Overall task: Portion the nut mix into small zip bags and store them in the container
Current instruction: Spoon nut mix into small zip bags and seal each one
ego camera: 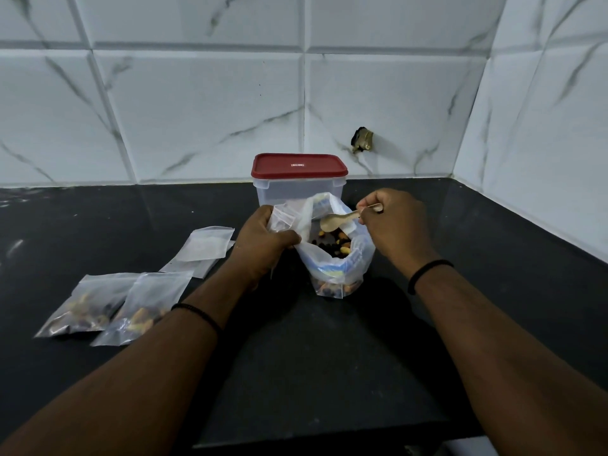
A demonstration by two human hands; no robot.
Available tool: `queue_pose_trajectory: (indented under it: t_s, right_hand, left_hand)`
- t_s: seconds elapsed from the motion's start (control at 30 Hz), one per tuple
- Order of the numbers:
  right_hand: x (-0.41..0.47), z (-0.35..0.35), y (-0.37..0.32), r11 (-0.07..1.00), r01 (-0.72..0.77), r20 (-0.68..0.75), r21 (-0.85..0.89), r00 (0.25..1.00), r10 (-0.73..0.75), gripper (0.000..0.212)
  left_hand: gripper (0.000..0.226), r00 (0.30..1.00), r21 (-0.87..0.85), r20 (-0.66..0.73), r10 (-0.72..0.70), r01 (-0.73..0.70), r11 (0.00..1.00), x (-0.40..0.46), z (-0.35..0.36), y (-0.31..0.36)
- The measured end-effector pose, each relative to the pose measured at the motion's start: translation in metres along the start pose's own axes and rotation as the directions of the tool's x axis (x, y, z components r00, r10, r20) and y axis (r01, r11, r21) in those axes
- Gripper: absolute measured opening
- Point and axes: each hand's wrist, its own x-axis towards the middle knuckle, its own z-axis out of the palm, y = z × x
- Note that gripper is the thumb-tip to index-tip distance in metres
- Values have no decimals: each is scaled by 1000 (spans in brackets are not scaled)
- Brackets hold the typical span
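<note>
At frame centre the nut-mix bag (pixel 335 258) stands open on the black tabletop (pixel 329 357), its lower part hidden by folded plastic; we make out only mixed brown and dark pieces. Our left hand (pixel 263 245) clutches a small empty zip bag (pixel 284 218) with the big bag's rim. Our right hand (pixel 391 222) pinches a pale spoon (pixel 335 220) above the nuts. Two filled bags (pixel 112 307) lie lower left; the red-lidded container (pixel 297 182) stands behind, lid on.

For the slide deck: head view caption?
Right hand dips spoon into nut bag; left hand holds zip bag.
</note>
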Motion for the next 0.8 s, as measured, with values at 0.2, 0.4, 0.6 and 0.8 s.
queue_pose_trajectory:
  t_s: [0.2,0.4,0.6,0.8]
  right_hand:
    - [2,2,-1,998,35,99,51,994,-40,10]
    - [5,1,6,987,162,-16,21,987,-161,9]
    - [6,7,9,980,198,62,-19,979,-197,8]
    - [5,-10,1,992,-28,289,119,957,-7,12]
  left_hand:
    - [36,1000,8,0,7,-7,1000,-1,1,2]
    - [35,1000,6,-2,21,-21,1000,-2,1,2]
    - [35,1000,7,-5,25,-25,1000,-2,1,2]
    - [37,1000,17,-5,9,-9,1000,2,1,0]
